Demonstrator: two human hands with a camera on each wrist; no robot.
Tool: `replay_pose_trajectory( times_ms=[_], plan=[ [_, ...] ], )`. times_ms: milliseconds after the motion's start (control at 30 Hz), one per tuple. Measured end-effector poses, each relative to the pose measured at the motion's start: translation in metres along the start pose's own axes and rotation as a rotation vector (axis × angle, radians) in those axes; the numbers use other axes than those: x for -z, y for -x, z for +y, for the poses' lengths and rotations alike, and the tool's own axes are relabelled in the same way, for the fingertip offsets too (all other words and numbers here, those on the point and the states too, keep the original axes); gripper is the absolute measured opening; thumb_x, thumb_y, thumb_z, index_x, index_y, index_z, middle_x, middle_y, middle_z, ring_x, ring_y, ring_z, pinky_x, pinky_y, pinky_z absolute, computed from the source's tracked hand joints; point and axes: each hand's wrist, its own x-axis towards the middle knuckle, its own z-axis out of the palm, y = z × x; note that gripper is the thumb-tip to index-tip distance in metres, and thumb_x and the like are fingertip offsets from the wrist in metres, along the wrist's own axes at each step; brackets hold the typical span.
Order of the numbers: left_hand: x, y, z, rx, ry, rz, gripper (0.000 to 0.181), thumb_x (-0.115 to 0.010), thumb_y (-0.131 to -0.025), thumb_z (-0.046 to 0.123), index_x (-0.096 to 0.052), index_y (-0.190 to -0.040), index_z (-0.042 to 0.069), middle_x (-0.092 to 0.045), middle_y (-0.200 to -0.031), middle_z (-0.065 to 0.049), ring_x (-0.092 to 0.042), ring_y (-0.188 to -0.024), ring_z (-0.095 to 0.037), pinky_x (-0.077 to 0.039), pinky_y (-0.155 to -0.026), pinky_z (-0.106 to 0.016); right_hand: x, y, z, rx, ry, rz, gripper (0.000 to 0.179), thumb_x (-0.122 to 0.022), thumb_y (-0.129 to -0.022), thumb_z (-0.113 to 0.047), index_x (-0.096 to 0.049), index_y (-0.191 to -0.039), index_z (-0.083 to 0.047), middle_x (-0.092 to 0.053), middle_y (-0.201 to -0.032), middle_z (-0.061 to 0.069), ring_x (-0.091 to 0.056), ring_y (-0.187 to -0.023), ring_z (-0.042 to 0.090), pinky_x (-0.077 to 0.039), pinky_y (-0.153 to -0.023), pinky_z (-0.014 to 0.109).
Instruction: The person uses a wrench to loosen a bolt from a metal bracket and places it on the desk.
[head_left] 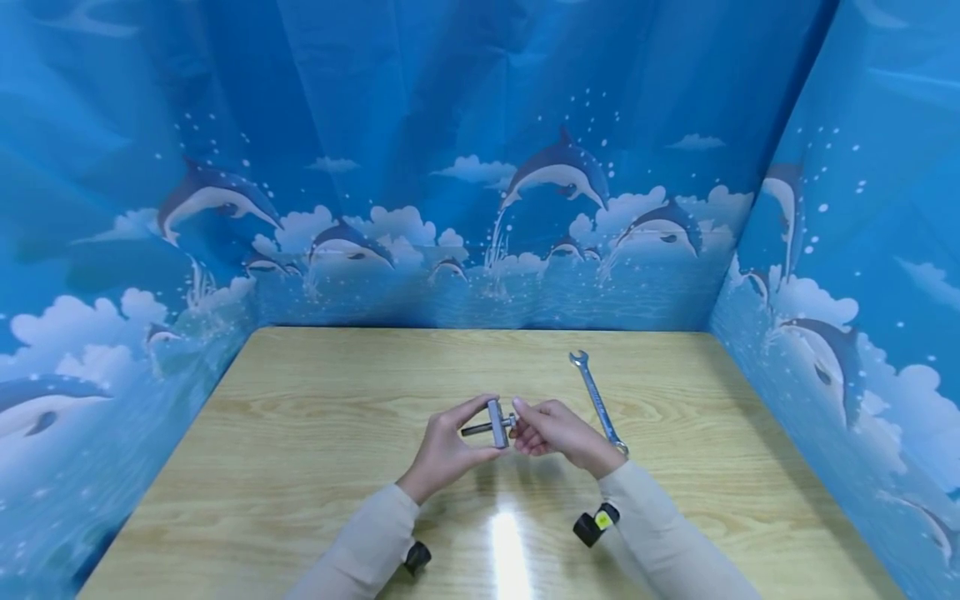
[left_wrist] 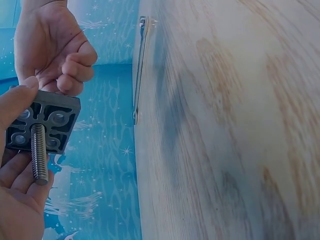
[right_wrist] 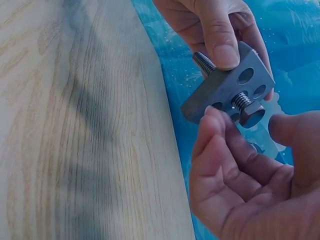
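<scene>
My left hand (head_left: pixel 444 450) grips a grey, square metal plate (head_left: pixel 497 425) by its edges, thumb on one edge and fingers on the opposite one. Several round holes and raised ribs show on the plate (left_wrist: pixel 59 107) in the left wrist view. A hex bolt (right_wrist: pixel 251 116) runs through it; its threaded end sticks out on the left side, its head on the right. Around the bolt head is my right hand (head_left: pixel 558 432), thumb apart from the head and curled fingers close to the plate. In the right wrist view, a gap shows between thumb and bolt head.
A combination wrench (head_left: pixel 597 402) lies on the wood-grain table (head_left: pixel 315 417), beyond and right of my right hand. Blue dolphin-print sheets (head_left: pixel 420 108) enclose the table at the back and sides.
</scene>
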Motion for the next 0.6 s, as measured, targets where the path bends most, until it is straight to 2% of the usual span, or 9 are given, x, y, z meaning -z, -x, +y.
replay_pose_trajectory(
  times_ms=[167,333,467,600],
  plan=[
    [-0.0003,-0.0001,0.0006,-0.003,-0.017,-0.009,0.070,-0.087,-0.066,0.005,-0.059,-0.130,0.011,-0.063,-0.127,-0.006,-0.058,-0.119,-0.017,-0.046,-0.103,-0.029,-0.0013,0.0013,-0.0031,-0.019,-0.007,-0.016,0.061,-0.046,-0.098,-0.051,-0.065,-0.090,0.007,-0.062,-0.069,0.003,-0.060,-0.060,0.012,-0.057,-0.059,0.025],
    [-0.0007,0.0001,0.0011,-0.003,-0.019,-0.011,0.070,-0.087,-0.066,0.006,-0.059,-0.130,0.014,-0.063,-0.127,-0.005,-0.058,-0.120,-0.016,-0.047,-0.103,-0.029,-0.0005,-0.0001,-0.0032,-0.021,0.013,-0.007,0.053,-0.053,-0.097,-0.042,-0.064,-0.091,0.009,-0.060,-0.067,0.001,-0.057,-0.058,0.010,-0.052,-0.056,0.023],
    [-0.0004,0.0004,0.0015,-0.002,-0.025,-0.008,0.072,-0.087,-0.066,0.007,-0.059,-0.131,0.016,-0.064,-0.126,-0.004,-0.058,-0.119,-0.016,-0.048,-0.103,-0.032,0.0016,0.0007,-0.0031,0.009,0.033,0.016,0.043,-0.059,-0.095,-0.034,-0.064,-0.101,0.008,-0.065,-0.077,0.005,-0.061,-0.068,0.014,-0.058,-0.070,0.035],
    [0.0000,0.0002,0.0020,0.000,-0.027,-0.009,0.072,-0.087,-0.066,0.009,-0.058,-0.131,0.018,-0.064,-0.126,-0.003,-0.058,-0.119,-0.017,-0.048,-0.102,-0.034,0.0026,0.0024,-0.0024,0.064,0.038,0.043,0.029,-0.068,-0.090,-0.022,-0.063,-0.106,0.002,-0.067,-0.089,0.011,-0.063,-0.082,0.022,-0.056,-0.086,0.048]
  ],
)
